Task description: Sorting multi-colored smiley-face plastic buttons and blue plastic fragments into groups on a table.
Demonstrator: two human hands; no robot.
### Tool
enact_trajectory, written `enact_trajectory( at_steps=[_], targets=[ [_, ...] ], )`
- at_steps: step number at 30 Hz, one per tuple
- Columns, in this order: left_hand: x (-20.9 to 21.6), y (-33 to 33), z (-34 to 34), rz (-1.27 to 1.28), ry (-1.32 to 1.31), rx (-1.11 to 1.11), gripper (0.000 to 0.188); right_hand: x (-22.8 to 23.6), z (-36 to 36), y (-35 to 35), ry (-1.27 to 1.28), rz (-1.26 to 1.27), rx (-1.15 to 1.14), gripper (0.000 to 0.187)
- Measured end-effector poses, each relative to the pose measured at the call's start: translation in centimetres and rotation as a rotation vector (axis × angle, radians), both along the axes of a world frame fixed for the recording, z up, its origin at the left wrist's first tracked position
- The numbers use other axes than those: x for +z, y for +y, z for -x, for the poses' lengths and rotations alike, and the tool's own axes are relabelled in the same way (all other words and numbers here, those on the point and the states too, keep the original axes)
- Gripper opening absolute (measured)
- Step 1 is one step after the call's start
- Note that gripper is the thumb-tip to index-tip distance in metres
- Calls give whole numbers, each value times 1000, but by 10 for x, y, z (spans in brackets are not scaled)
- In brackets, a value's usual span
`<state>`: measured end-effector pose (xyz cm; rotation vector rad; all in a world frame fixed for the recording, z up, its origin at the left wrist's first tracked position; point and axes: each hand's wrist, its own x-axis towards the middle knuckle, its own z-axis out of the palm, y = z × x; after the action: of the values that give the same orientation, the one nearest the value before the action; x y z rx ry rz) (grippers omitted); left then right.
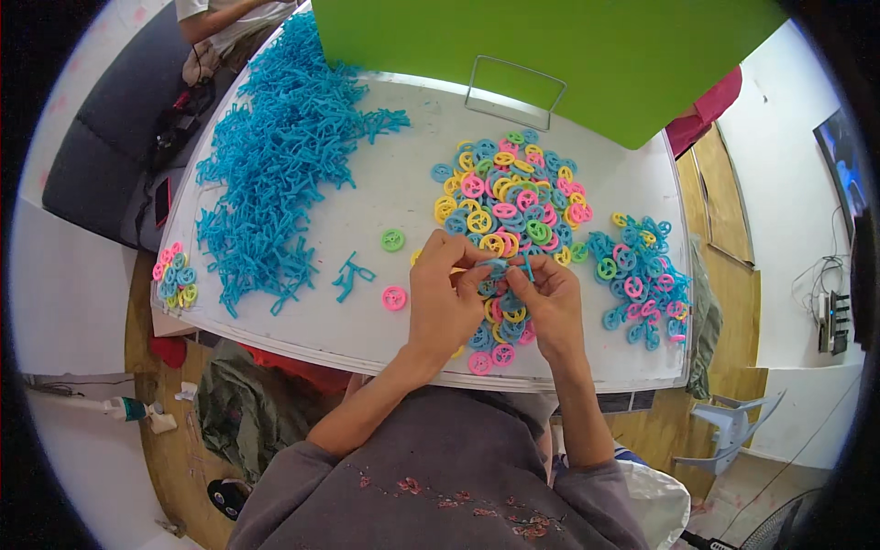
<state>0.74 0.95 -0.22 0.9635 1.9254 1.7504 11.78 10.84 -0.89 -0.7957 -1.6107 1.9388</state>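
Observation:
Above a heap of small plastic wheels (503, 209) in blue, yellow, pink and green, my two hands meet. My left hand (446, 298) pinches a light blue wheel (496, 268) between thumb and fingers. Close against it, my right hand (552, 298) grips a blue plastic frame piece (528, 266), mostly covered by the fingers. Whether the two parts are joined cannot be made out. Left of my left hand lie a loose green wheel (392, 240), a pink wheel (394, 298) and a few blue frame pieces (349, 277).
A large pile of blue frame pieces (275, 165) covers the table's left side. Frame pieces fitted with wheels (640, 280) lie at the right. A green panel (550, 55) with a wire handle (515, 92) stands at the back. Another person's arm (215, 20) shows at the far left.

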Motion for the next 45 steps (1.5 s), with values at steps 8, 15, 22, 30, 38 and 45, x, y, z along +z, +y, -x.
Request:
enact_trajectory(
  at_steps=[8,15,22,30,38,45],
  targets=[
    [5,-2,7,-108,-270,-68,18,13,0,-5,-68,-405,-62,23],
    [-4,1,1,-237,-326,-31,13,13,3,-9,-174,-619,-140,13],
    [-5,1,-4,-156,-276,17,12,8,7,-14,-136,-445,-201,12],
    [-8,3,-3,-163,-201,43,9,12,10,-19,-205,-449,-252,12],
    [-14,0,10,-149,-109,-38,15,9,2,-5,-94,-775,-138,15],
    [-3,-6,11,-176,-399,-159,22,25,2,-4,-125,-438,-34,32]
  ],
)
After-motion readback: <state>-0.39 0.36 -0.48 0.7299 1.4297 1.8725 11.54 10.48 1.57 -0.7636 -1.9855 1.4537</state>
